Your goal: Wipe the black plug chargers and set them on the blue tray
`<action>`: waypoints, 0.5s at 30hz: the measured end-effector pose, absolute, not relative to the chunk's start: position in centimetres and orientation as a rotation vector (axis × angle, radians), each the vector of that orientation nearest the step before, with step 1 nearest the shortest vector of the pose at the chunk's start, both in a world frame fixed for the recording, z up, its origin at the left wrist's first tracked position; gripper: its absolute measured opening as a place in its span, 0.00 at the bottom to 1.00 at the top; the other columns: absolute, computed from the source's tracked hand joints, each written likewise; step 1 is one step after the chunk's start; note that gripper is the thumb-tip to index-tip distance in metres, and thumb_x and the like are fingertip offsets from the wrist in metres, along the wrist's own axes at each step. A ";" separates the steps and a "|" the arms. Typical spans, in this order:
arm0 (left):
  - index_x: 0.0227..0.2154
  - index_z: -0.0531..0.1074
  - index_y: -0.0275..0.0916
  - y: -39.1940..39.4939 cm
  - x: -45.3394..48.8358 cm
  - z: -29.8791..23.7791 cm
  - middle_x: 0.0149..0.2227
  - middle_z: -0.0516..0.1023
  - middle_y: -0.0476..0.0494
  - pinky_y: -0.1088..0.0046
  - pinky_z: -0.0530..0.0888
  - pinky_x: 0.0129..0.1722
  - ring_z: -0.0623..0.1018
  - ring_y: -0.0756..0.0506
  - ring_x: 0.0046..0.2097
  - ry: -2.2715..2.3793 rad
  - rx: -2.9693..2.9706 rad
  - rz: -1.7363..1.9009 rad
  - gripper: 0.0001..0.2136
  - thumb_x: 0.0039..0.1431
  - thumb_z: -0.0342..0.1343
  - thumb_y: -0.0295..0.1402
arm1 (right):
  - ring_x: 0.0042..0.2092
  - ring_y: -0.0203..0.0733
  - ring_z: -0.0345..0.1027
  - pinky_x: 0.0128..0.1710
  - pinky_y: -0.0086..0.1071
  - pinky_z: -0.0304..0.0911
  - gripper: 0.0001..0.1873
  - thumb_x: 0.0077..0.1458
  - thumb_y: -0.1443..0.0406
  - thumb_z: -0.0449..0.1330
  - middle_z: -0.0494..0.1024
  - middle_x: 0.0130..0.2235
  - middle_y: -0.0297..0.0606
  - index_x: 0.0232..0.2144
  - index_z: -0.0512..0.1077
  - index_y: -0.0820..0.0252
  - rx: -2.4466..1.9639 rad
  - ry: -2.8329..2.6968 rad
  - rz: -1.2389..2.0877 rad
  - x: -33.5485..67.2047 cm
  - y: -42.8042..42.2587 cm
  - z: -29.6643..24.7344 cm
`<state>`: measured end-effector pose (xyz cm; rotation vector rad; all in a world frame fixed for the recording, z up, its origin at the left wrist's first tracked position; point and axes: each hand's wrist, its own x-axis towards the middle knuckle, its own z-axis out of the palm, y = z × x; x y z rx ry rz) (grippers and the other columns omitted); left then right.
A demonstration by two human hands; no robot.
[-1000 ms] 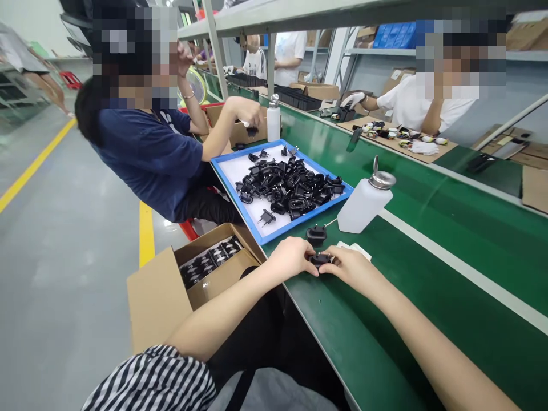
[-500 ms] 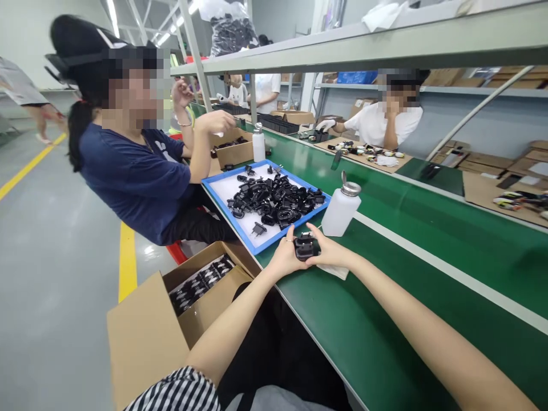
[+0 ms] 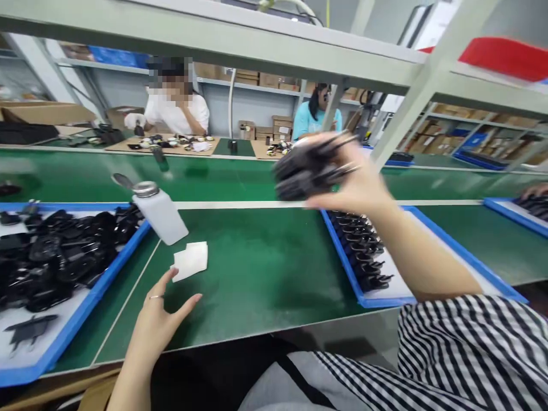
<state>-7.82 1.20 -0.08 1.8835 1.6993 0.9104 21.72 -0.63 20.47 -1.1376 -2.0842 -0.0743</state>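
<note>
My right hand (image 3: 357,185) is raised above the green belt (image 3: 265,268) and grips black plug parts (image 3: 310,165), blurred by motion. Just beneath and to the right of it lies a blue tray (image 3: 449,251) holding a neat row of black plugs (image 3: 362,251). My left hand (image 3: 160,319) hovers low over the belt's near edge with fingers spread and nothing in it, close to a white cloth (image 3: 190,261). A second blue tray (image 3: 81,308) at the left is heaped with loose black plug parts (image 3: 55,257).
A white dispenser bottle (image 3: 158,212) with a metal top stands by the left tray. Across the belt, a person in white (image 3: 175,108) and a person in teal (image 3: 314,117) sit at work. A metal shelf frame (image 3: 411,91) runs overhead. Another blue tray (image 3: 518,208) sits far right.
The view has swung right. My right hand has lifted the black plug parts up and across toward the right tray. My left hand has let go and dropped back, open, over the belt.
</note>
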 end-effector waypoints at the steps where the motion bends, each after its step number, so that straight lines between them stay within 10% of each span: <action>1: 0.46 0.55 0.39 1.2 -7.7 -0.5 0.47 0.62 0.40 0.60 0.62 0.45 0.61 0.38 0.50 1.725 1.851 0.836 0.31 0.38 0.49 0.47 | 0.49 0.40 0.54 0.47 0.34 0.52 0.27 0.36 0.55 0.59 0.61 0.47 0.31 0.41 0.57 0.51 -1.215 -1.877 -0.132 24.8 -2.0 20.9; 8: 0.39 0.62 0.42 1.2 -7.9 -2.1 0.44 0.66 0.45 0.62 0.62 0.46 0.62 0.40 0.49 1.748 1.837 0.802 0.23 0.39 0.47 0.48 | 0.28 0.44 0.63 0.28 0.38 0.59 0.21 0.28 0.57 0.61 0.68 0.26 0.38 0.27 0.58 0.52 -2.006 -1.189 0.294 39.6 -10.1 13.1; 15: 0.36 0.64 0.45 1.2 -7.9 -1.9 0.44 0.66 0.48 0.62 0.64 0.44 0.63 0.40 0.49 1.805 1.848 0.703 0.21 0.39 0.46 0.49 | 0.34 0.42 0.62 0.36 0.37 0.60 0.26 0.30 0.63 0.58 0.66 0.39 0.40 0.38 0.58 0.58 -2.139 -1.480 0.677 37.0 -12.5 7.5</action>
